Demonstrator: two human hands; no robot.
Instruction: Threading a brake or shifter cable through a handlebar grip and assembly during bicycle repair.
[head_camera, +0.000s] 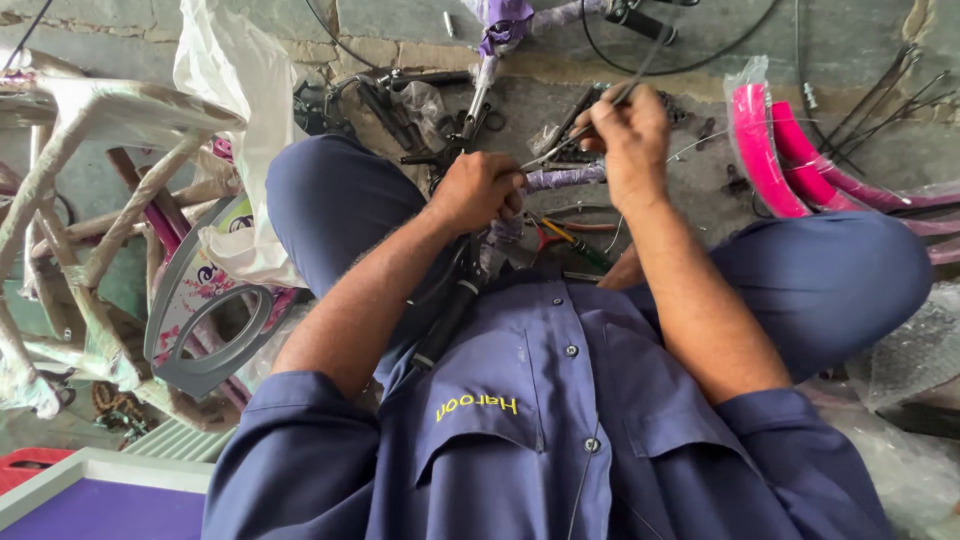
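Left hand (482, 190) is what I look at first: from the head camera I see it curled into a fist around the near end of a purple tube (566, 177), fingers closed tight on it. Right hand (630, 135) sits just beyond, over the far end of that tube, its fingers pinched shut on a thin metal tool (590, 118) that slants down to the left, toward the left fist; I can't tell exactly where its tip ends. I place the tube crosswise between the two hands, above the floor and between my bent knees in blue trousers (830, 280). Under the hands I see pliers (565, 236) with red and yellow-green grips lying on the ground, near the tube but not touching it as far as I can tell. A black bar (455, 305) runs from under the left forearm toward my blue shirt (560, 420). To the right, well apart from the hands, lie pink mudguards (770, 150) partly in clear plastic. To the left I see wrapped frames (100, 200) and a grey chain cover (205, 320). Black cable (690, 68) loops across the concrete at the top.
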